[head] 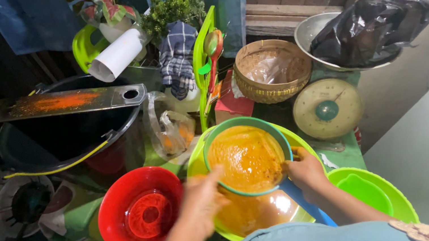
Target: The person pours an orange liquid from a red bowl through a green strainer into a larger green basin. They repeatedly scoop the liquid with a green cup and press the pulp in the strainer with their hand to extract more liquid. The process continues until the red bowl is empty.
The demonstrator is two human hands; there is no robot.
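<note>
A round green-rimmed sieve [247, 158] full of orange pulp rests over a yellow-green basin [198, 160] holding orange liquid. My right hand [304, 170] grips the sieve's rim where its blue handle [305, 203] begins. My left hand [202, 200] is blurred, fingers spread, touching the sieve's left rim above the liquid.
A red bowl [140, 209] sits left of the basin, a green bowl [375, 192] to the right. Behind stand a large black tub [67, 135] with a stained metal grater board [65, 102], a woven basket [272, 70], a kitchen scale [327, 108] and a metal bowl with a black bag [369, 27].
</note>
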